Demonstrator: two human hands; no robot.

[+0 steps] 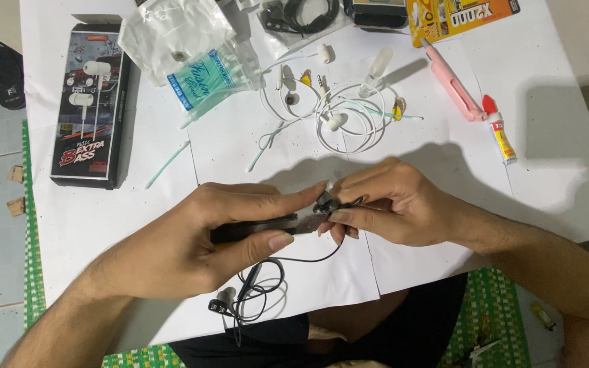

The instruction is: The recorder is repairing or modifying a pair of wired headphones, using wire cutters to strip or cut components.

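left hand [192, 245]: closed around dark tool [253, 228], axis lying left-right, tip at earbud | right hand [390, 204]: black earbud [326, 202] pinched in fingertips, just right of tip | cable [260, 286] trailed below over white paper [444, 150]

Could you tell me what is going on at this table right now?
A person is working on a black earphone. The left hand grips a dark-handled tool whose tip meets the earpiece, which the right hand pinches. Its black cable loops below. White earphones, a pink cutter, a glue tube and cotton swabs lie on the white paper.
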